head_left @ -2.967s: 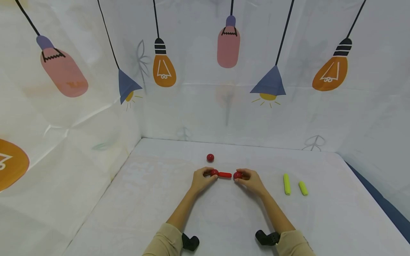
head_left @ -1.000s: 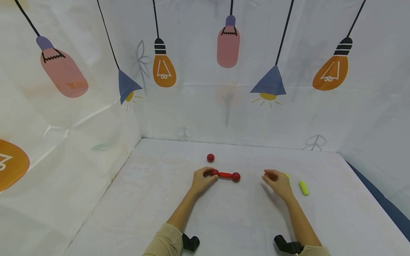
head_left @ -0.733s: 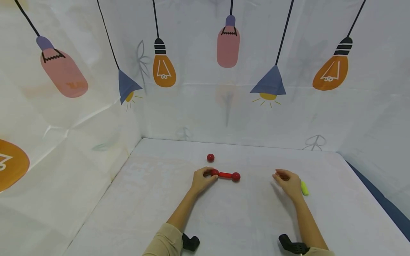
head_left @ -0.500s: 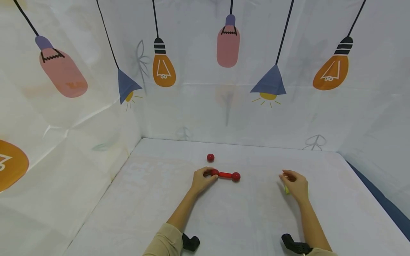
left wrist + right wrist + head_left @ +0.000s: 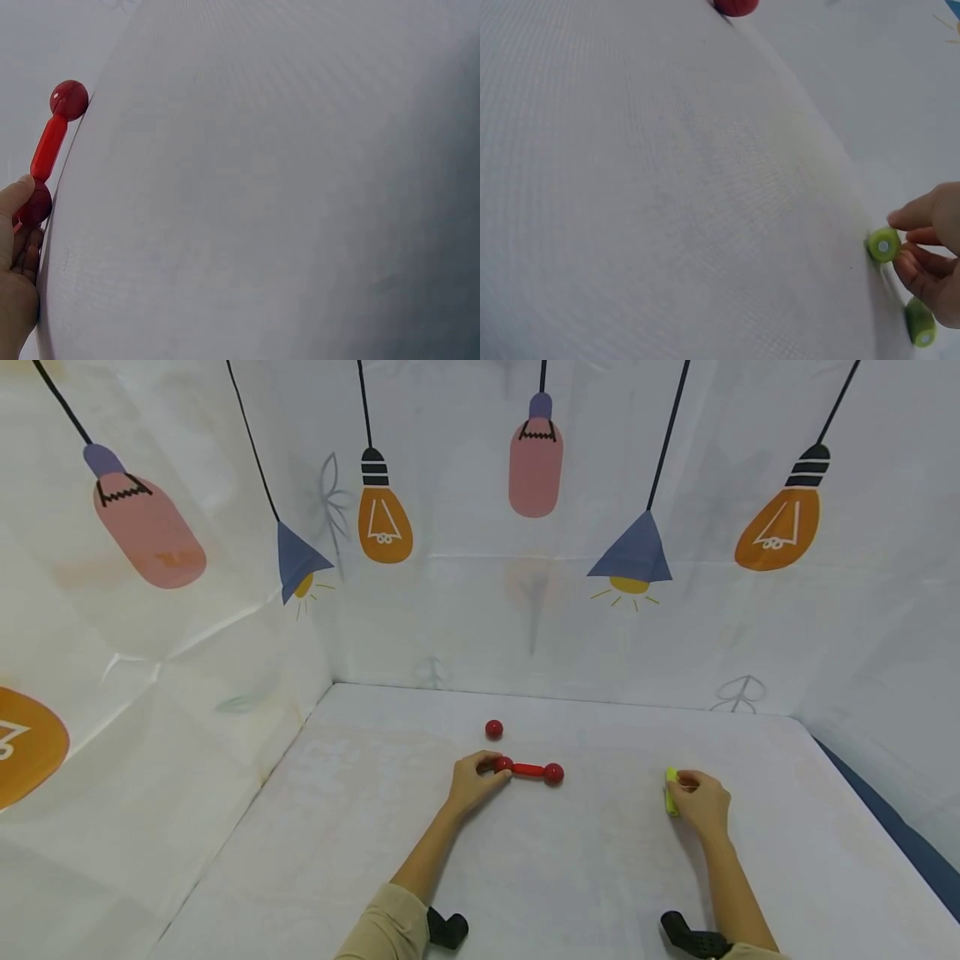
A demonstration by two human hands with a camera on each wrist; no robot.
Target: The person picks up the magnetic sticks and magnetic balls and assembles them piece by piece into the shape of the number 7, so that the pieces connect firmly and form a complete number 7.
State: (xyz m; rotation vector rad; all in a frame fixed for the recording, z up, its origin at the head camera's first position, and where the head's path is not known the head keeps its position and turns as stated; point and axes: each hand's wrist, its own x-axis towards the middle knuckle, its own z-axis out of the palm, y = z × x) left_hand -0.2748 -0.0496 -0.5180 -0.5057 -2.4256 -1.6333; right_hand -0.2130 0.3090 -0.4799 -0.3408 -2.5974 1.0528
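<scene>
My left hand (image 5: 474, 782) grips the red ball (image 5: 503, 765) at the left end of a short red stick (image 5: 528, 771). A second red ball (image 5: 553, 774) sits at the stick's right end; all three form one piece, also seen in the left wrist view. On the right, my right hand (image 5: 705, 802) pinches the longer yellow-green stick (image 5: 671, 803) between thumb and fingertips, the stick still lying on the table. A pale round dot shows in its end in the right wrist view. The shorter yellow-green stick (image 5: 920, 322) lies beyond, hidden behind my hand in the head view.
A loose red ball (image 5: 493, 729) lies farther back on the white table (image 5: 555, 877). White sheets printed with lamps form a back wall (image 5: 465, 610) and side walls. Each wrist wears a black device (image 5: 447, 929).
My right hand let go of the right red ball, now joined to the red stick, then moved right and came down on the longer yellow-green stick. My left hand stays put.
</scene>
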